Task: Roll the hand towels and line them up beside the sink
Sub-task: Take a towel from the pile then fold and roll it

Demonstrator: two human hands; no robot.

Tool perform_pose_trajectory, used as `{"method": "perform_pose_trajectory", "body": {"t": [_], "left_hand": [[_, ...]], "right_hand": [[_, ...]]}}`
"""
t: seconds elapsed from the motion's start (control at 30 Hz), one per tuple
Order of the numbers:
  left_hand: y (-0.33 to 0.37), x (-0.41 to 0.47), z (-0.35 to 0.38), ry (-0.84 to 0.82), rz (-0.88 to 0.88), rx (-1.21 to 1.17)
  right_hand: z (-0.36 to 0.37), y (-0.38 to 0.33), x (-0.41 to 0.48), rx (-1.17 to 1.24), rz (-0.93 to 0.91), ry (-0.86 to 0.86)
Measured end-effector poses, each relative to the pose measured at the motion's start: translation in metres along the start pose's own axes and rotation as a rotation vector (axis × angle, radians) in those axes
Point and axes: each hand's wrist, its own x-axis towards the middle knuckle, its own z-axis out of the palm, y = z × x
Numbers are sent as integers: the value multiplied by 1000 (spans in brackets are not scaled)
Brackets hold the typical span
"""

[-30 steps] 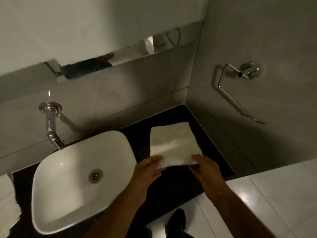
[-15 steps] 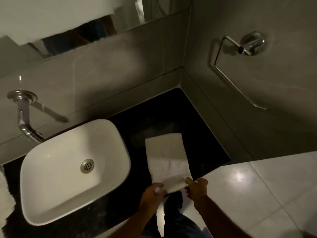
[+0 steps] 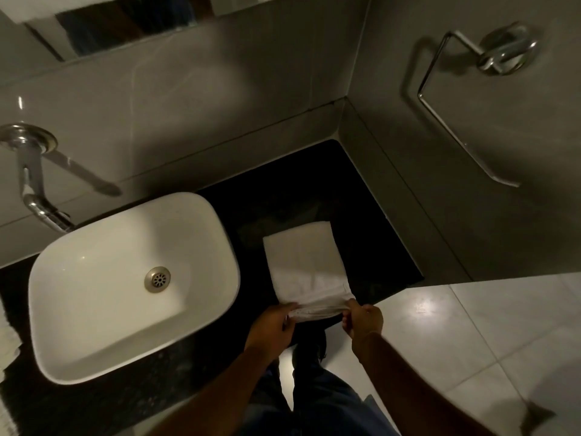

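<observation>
A white hand towel (image 3: 303,256) lies flat on the black counter (image 3: 371,234), just right of the white basin (image 3: 132,309). Its near end is curled into a short roll at the counter's front edge. My left hand (image 3: 272,324) pinches the left end of that roll. My right hand (image 3: 361,319) pinches the right end. The far part of the towel stays unrolled and points toward the back wall.
A chrome tap (image 3: 34,190) juts from the wall over the basin. A chrome towel ring (image 3: 465,99) hangs on the right wall. More white cloth (image 3: 6,344) shows at the left frame edge. My legs and shoe are below, over pale floor tiles (image 3: 471,341).
The towel has been pulled toward the counter's front edge and its near end is now turned over into a roll. The view has tilted down and closer.
</observation>
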Motion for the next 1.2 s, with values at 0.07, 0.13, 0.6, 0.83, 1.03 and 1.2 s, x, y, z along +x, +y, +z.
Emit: {"method": "perform_pose_trajectory", "body": {"t": [0.07,0.13,0.6,0.83,1.03,1.2], "left_hand": [[4,9,-6,-12,-54,-100],[4,15,-8,-20,-68,-102],[-4,21,2,73,-169,-280],[-12,17,-2,137,32,-23],[-6,24,2,190,322,576],[-8,35,1,263,359,653]], "right_hand": [[7,-2,3,65,-30,32],[14,-4,4,59,-99,52],[13,-25,22,-1410,-1609,-291],[30,-48,42,-1583,-1675,-418],[34,-54,42,-1502,-1664,-452],[40,-63,34,-1453,-1488,-493]]}}
